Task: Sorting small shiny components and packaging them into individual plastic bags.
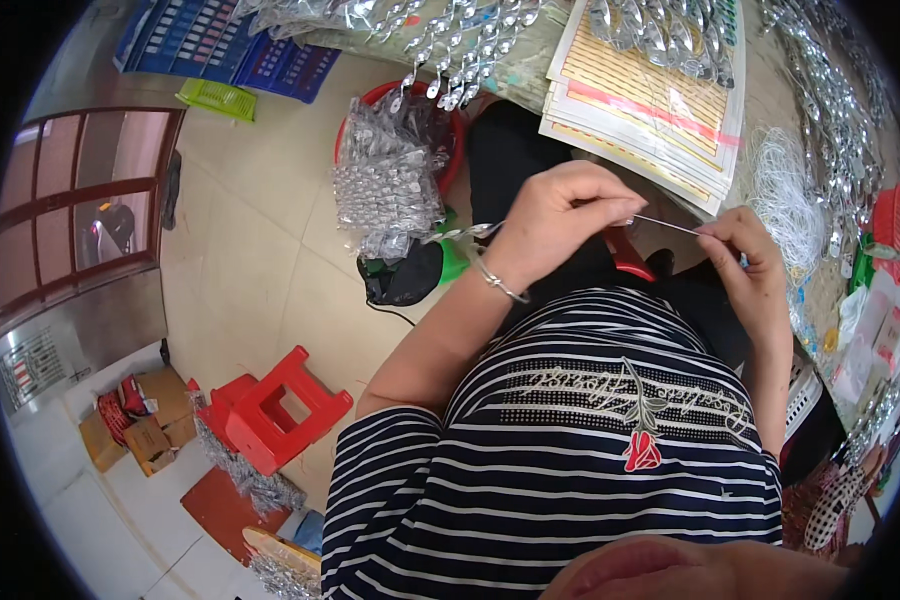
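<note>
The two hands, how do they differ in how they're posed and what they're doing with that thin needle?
The left hand is curled into a loose fist, knuckles up, and has a silver bracelet at its wrist; the right hand is bare-wristed and more upright. The left hand sits at one end of the thin needle, with a shiny silvery strand trailing out its other side; the right hand pinches the needle's opposite end with its fingertips. Both grip the same needle above the striped shirt.
</note>
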Motion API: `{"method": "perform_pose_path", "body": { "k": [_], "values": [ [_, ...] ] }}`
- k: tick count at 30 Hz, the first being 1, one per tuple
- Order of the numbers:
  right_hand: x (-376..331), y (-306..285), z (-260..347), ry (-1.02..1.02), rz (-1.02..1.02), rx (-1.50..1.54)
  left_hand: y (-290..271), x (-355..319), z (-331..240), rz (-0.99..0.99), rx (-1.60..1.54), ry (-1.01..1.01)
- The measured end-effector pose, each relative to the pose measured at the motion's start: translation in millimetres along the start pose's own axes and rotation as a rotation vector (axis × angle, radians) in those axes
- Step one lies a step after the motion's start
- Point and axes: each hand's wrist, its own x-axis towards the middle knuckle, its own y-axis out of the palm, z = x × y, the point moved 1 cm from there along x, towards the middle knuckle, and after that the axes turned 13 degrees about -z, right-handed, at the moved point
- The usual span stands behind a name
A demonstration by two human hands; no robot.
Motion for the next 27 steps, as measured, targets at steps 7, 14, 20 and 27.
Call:
{"method": "perform_pose_path", "body": {
  "k": [7, 14, 20, 27],
  "values": [
    [-11, -33, -22, 0.025, -0.209, -0.049, -14, -6, 5, -0.025, 0.082, -0.037],
    [1, 3, 15, -0.084, -0.163, 0.16, 34, 4, -21, 0.051, 0.054, -0.002],
    [4, 7, 7, -0.173, -0.213, 0.108, 49, 2, -17, 0.07, -0.045, -0.165],
    [-4, -16, -18, -0.013, -0.28, 0.128, 42, 3, -12, 0.03, -0.033, -0.191]
  ]
}}
